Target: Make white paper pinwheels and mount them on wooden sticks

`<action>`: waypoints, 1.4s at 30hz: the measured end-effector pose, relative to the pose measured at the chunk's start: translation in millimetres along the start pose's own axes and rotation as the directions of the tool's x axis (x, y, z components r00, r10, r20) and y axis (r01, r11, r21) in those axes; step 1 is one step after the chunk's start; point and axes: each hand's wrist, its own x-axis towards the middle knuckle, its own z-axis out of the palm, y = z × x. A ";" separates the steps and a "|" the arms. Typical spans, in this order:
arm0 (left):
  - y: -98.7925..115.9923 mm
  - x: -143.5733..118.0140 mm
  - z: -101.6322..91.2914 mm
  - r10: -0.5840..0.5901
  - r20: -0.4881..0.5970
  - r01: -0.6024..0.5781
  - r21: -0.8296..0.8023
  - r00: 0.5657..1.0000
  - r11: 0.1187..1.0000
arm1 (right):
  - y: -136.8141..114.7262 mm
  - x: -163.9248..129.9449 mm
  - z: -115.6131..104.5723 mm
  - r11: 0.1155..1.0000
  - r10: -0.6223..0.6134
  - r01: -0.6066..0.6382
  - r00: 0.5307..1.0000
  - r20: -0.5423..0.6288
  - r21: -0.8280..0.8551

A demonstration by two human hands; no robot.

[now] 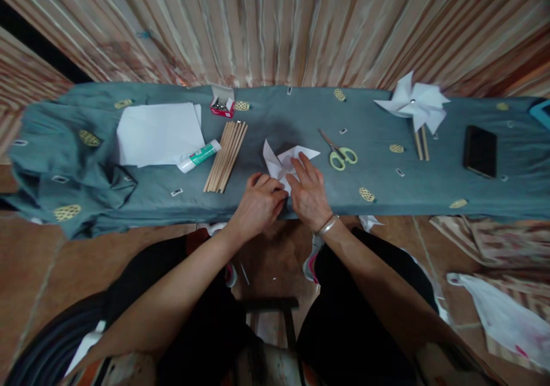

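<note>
Shaping folded paper (281,166) by the desk's (373,165) near edge
Left hand (260,201) curled, pinching the paper's near corner, midway along that edge; right hand (308,193) fingers extended over it, grip unclear; seemingly a folding step; the next move calls for light, steady pressure.

No text can be read for certain; the tube (200,156) bears pale print on its green band, too small to make out; the red box (222,110) has blurred white marks; the cloth's (307,111) little white patches (177,192) carry illegible dark marks.
</note>
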 end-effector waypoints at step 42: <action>2.2 -10.0 -0.2 -0.009 -0.053 0.008 -0.016 0.999 1.000 | 27.4 5.7 -7.6 0.952 0.163 -0.127 0.980 -0.111 0.278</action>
